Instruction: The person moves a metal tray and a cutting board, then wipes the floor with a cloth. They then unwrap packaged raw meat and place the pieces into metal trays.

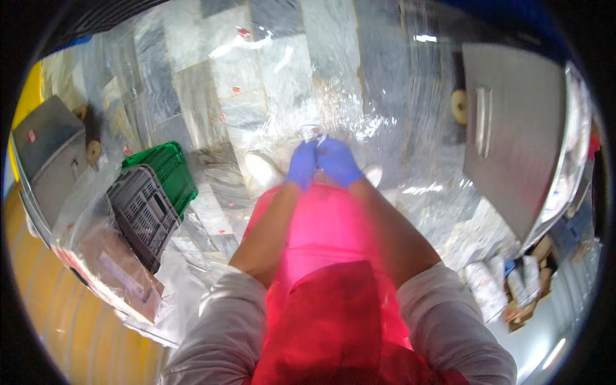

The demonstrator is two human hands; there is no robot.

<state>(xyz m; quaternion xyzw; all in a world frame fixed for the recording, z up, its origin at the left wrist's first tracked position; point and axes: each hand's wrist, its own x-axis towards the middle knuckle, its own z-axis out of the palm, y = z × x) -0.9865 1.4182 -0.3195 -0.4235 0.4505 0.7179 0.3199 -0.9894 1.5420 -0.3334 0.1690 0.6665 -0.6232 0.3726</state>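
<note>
Both my hands wear blue gloves and meet in front of me over a wet marbled floor. My left hand (301, 163) and my right hand (337, 160) are closed together around a small clear object (312, 133), glass or plastic; what it is cannot be told. A large clear plastic sheet (359, 96) spreads out from my hands over the floor. My red apron (321, 269) fills the lower middle, and my white shoe (262, 168) shows below my left hand.
A grey crate (142, 215) and a green crate (168, 168) stand stacked at left beside a metal cabinet (46, 154). A steel table (513, 128) stands at right. Packaged goods (507, 282) lie at lower right. A plastic-wrapped bundle (109, 269) lies at lower left.
</note>
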